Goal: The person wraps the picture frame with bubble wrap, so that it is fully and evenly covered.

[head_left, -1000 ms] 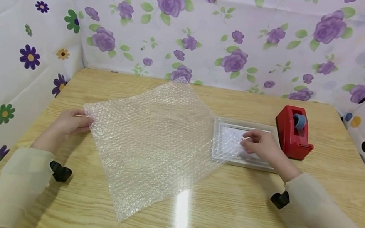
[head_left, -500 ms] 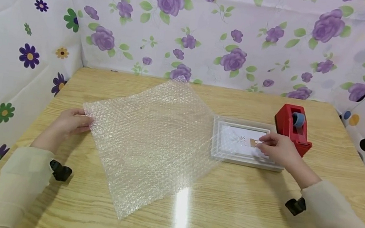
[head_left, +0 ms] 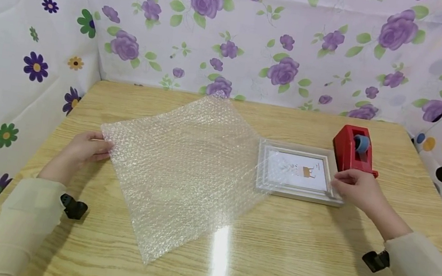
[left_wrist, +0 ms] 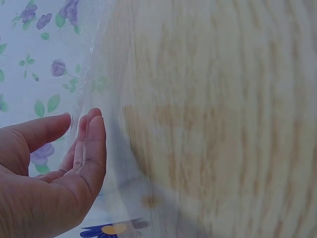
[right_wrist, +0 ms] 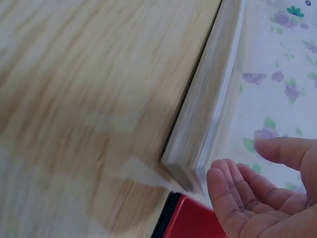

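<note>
A sheet of clear bubble wrap point(head_left: 182, 175) lies spread on the table, one corner overlapping a picture frame point(head_left: 310, 197). At the sheet's left corner is my left hand point(head_left: 89, 150), fingertips right at the edge. In the left wrist view its thumb and relaxed fingers point(left_wrist: 91, 148) stand apart around the wrap's edge. My right hand point(head_left: 355, 190) is at the right end of the silvery frame, beside its rim. The right wrist view shows that thumb and loosely bent fingers point(right_wrist: 230, 188) apart, nothing held. Inside the frame is a white picture with a small brown figure.
A red tape dispenser point(head_left: 351, 149) with a blue roll stands just behind the right hand, close to the frame. The wooden table point(head_left: 272, 258) meets a flowered cloth point(head_left: 251, 43) at the back, with patterned cloths on both sides.
My right hand has moved right, from over the wrap's right corner and the picture to the frame's right end, uncovering the picture. The left hand and the wrap have stayed put.
</note>
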### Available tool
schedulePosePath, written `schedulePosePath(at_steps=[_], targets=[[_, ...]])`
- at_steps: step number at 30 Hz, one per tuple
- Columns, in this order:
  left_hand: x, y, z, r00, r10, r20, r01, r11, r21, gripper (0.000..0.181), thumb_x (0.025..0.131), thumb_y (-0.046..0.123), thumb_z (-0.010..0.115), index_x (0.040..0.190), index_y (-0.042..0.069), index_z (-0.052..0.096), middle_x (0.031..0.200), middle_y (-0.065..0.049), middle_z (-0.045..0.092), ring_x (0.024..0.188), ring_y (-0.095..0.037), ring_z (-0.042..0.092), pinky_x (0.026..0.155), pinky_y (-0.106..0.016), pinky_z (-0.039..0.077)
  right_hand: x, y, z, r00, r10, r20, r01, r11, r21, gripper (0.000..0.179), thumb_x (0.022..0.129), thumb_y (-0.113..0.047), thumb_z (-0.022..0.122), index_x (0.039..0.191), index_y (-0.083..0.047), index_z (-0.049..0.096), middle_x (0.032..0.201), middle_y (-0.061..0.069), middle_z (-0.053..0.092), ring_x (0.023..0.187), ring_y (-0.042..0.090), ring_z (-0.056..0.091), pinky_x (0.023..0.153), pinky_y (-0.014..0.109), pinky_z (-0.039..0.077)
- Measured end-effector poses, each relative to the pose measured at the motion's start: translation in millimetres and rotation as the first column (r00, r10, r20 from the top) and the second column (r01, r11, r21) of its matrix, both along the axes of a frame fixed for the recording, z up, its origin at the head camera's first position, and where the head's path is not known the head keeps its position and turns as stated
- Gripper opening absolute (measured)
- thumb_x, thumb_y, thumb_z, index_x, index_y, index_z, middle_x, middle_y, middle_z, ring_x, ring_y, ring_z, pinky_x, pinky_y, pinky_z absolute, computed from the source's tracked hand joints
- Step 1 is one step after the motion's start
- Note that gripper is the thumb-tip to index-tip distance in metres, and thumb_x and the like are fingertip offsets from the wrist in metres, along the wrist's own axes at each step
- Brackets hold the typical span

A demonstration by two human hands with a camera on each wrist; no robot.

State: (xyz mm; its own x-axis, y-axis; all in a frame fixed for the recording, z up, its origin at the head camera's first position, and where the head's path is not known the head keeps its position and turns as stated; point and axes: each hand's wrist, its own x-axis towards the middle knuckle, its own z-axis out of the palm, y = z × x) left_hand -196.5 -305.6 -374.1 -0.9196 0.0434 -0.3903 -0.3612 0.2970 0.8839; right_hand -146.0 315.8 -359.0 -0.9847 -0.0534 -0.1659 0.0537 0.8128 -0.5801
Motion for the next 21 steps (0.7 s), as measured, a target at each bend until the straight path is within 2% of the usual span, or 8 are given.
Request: schedulePosePath(at_steps=[5, 10, 14, 21], targets=[[-1.2, -0.1, -1.2, 1.000, 0.013, 0.009, -0.013, 1.000, 0.001, 0.038, 0.095, 0.007, 0.053, 0.123, -0.008, 0.032, 0.083, 0.013, 0.055, 0.075, 0.003, 0.060, 0.075, -0.016, 0.055, 5.8, 8.9, -0.9, 1.000, -0.022, 0.014, 0.022, 1.000, 0.019, 0.045, 0.093, -0.028, 0.060, 0.117, 0.010, 0.057, 0.108, 0.029, 0.060, 0.091, 0.032, 0.056, 0.066, 0.026, 0.049], [-0.7, -0.6, -1.6, 1.000, 0.008, 0.002, -0.008, 1.000, -0.013, 0.059, 0.096, 0.009, 0.052, 0.138, -0.015, 0.017, 0.086, 0.012, 0.054, 0.076, 0.004, 0.059, 0.075, -0.016, 0.054, 8.3, 14.6, -4.0, 0.998, -0.041, 0.041, 0.040, 0.999, 0.016, 0.048, 0.093, -0.031, 0.059, 0.117, 0.011, 0.055, 0.107, 0.029, 0.059, 0.092, 0.033, 0.055, 0.066, 0.026, 0.048], [-0.4, -0.4, -1.7, 1.000, 0.007, -0.003, -0.007, 0.999, -0.032, 0.062, 0.096, 0.010, 0.052, 0.139, -0.016, 0.015, 0.088, 0.012, 0.053, 0.076, 0.005, 0.059, 0.076, -0.015, 0.054, 9.1, 15.0, -8.5, 0.996, -0.061, 0.067, 0.060, 0.998, 0.007, 0.048, 0.093, -0.029, 0.059, 0.117, 0.012, 0.054, 0.103, 0.026, 0.061, 0.088, 0.029, 0.056, 0.066, 0.025, 0.047], [-0.6, 0.1, -1.9, 1.000, 0.008, 0.000, -0.008, 1.000, -0.015, 0.061, 0.096, 0.008, 0.052, 0.139, -0.016, 0.016, 0.083, 0.015, 0.055, 0.076, 0.004, 0.060, 0.075, -0.015, 0.054, 8.8, 14.0, -17.7, 0.989, -0.084, 0.124, 0.085, 0.996, -0.003, 0.051, 0.094, -0.029, 0.057, 0.120, 0.015, 0.053, 0.101, 0.024, 0.062, 0.079, 0.020, 0.062, 0.066, 0.025, 0.049]])
